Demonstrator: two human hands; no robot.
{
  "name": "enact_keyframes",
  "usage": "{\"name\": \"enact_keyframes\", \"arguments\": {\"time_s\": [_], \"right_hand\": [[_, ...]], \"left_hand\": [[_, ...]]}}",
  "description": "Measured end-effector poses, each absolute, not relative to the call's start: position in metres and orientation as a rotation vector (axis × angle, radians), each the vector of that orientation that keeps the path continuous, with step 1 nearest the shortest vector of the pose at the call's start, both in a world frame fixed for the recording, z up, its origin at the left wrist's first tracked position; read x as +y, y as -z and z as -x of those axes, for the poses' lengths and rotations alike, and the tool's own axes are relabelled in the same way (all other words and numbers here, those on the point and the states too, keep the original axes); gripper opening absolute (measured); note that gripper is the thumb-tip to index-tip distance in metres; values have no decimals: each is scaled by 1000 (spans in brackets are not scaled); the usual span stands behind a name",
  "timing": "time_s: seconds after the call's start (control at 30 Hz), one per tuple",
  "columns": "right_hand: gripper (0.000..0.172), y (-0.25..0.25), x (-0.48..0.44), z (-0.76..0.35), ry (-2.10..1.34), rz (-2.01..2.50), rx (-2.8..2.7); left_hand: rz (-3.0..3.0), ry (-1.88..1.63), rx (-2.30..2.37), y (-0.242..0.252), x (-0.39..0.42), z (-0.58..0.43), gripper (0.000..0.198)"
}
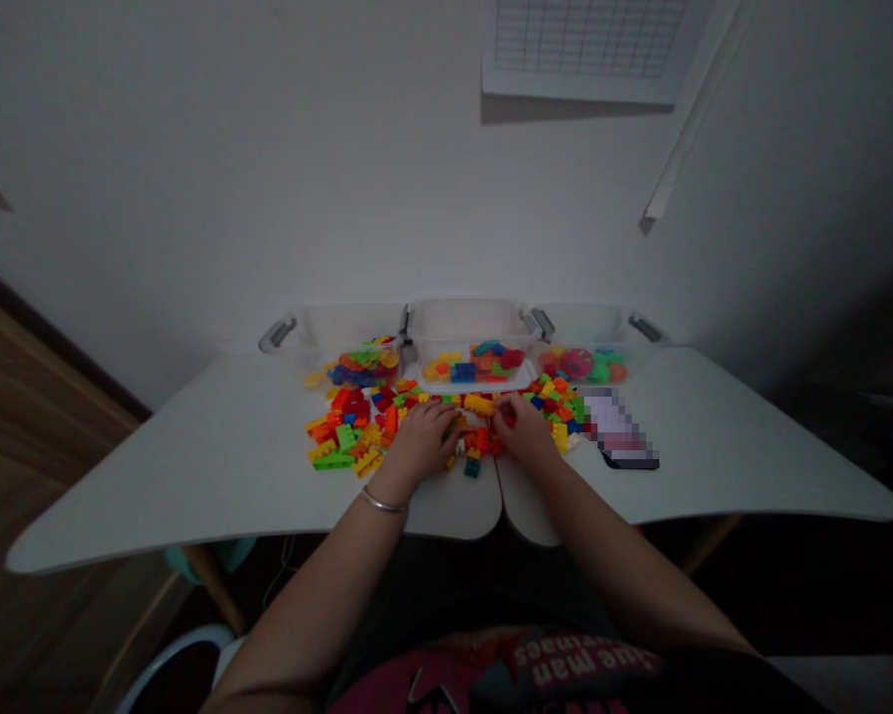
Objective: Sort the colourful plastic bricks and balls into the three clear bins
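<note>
A spread pile of colourful toy building bricks [346, 436] lies on the white table in front of me. My left hand [423, 439], with a silver bangle at the wrist, rests over the middle of the pile with its fingers apart, touching the bricks beneath. What lies under its palm is hidden. My right hand [527, 433] is closed, thumb and fingertips pinched at the right end of a yellow brick [479, 405]. Red bricks [482, 440] and a dark teal brick [472, 466] lie between the two hands.
Along the wall stand three clear plastic boxes: a left box [349, 322], a middle box [465, 317] and a right box [584, 319], each with coloured pieces inside. A phone [619, 428] lies right of the pile. Two white tabletops [245, 466] meet at a seam before me.
</note>
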State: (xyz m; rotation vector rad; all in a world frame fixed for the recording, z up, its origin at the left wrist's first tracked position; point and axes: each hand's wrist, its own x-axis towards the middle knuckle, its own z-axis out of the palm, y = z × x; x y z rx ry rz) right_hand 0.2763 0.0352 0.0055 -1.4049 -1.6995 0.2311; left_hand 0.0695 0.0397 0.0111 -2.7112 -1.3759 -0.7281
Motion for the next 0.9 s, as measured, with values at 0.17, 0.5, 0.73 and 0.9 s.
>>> {"name": "enact_keyframes", "arguments": {"time_s": [0.17, 0.5, 0.73, 0.9], "right_hand": [[21, -8, 37, -275, -297, 1318, -1503], [24, -46, 63, -295, -212, 1085, -1220], [21, -77, 91, -306, 123, 1082, -1464], [28, -73, 100, -303, 162, 1228, -1649]], "left_hand": [[2710, 711, -1374, -11, 40, -70, 35], [2740, 725, -1351, -13, 40, -68, 43], [2748, 651, -1397, -16, 39, -68, 39], [2752, 667, -1395, -15, 40, -67, 39]]}}
